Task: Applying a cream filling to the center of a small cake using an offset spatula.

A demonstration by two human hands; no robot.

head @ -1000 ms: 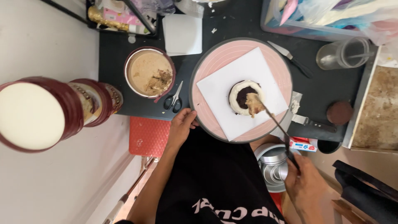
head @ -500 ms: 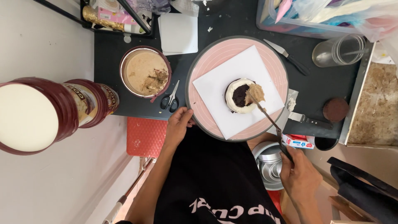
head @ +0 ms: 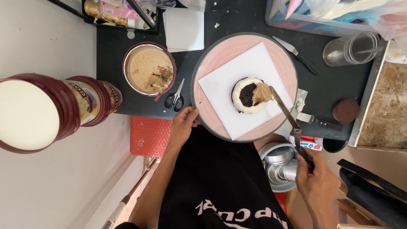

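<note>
Head view, looking straight down: torso in black blocks the near table edge and part of the turntable (head: 212, 63) rim. Can't make out much of the right hand (head: 316, 178), seen from the back, fingers curled tight round the handle of a spatula (head: 288, 121); palm side hidden. Blade runs up and left from that hand, tip touching the tan cream on the cake (head: 251, 95), well away from the hand itself. Cake sits on white paper (head: 229, 85) in the middle of the turntable, dark top half covered. Left hand (head: 183, 124) rests on the turntable's near-left rim, fingers together, thumb on the edge. Left of it, scissors (head: 174, 98) and a cream bowl (head: 148, 69). Big red tin (head: 42, 110) lying at far left, cut off by the frame. Steel tins (head: 277, 165) below the table, partly hidden by the right forearm.
</note>
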